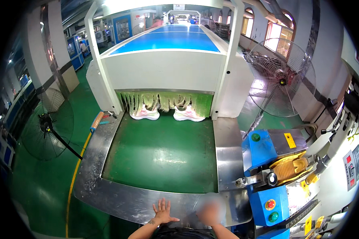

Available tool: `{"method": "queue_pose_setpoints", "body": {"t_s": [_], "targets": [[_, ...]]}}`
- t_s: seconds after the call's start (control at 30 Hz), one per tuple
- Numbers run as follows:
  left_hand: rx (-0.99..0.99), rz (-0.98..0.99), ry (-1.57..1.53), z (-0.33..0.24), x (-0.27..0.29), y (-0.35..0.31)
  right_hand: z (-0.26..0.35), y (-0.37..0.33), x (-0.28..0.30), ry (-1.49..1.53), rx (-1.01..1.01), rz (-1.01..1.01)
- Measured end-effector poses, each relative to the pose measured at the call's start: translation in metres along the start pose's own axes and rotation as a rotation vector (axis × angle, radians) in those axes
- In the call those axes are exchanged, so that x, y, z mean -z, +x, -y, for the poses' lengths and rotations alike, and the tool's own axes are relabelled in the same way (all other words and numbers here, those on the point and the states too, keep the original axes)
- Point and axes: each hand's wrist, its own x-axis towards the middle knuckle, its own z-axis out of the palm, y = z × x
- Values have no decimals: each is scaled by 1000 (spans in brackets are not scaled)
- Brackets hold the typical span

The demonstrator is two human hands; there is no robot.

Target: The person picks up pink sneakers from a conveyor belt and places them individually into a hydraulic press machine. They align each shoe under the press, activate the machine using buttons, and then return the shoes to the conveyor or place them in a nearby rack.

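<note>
My left hand [162, 212] lies on the steel rim [127, 201] at the near end of the conveyor, its fingers spread and nothing in it. Beside it, to the right, my right hand [209, 212] is over the same rim; a blur hides its fingers. Beyond both hands runs the green belt [165, 151]. At its far end sit two pale sneakers with pink tints, a left one [144, 114] and a right one [188, 114]. Their upper parts are partly hidden by a yellow-green fringed curtain [203, 102] hanging in the machine's opening. Neither hand touches them.
A blue and white machine with push buttons [270, 204] and a yellow clamp [292, 168] stands close on my right. Wire fans stand at right [282, 81] and left [47, 123]. An orange-handled brush [97, 120] lies on the left rim. The white machine housing [163, 69] rises ahead.
</note>
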Motion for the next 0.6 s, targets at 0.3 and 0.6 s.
{"method": "queue_pose_setpoints", "body": {"t_s": [0.3, 0.6], "targets": [[-50, -75, -79, -13, -7, -3, -23, -8, -34, -175, 87, -133], [-94, -159, -88, -5, -14, 10, -39, -5, -69, -564, -17, -203]]}}
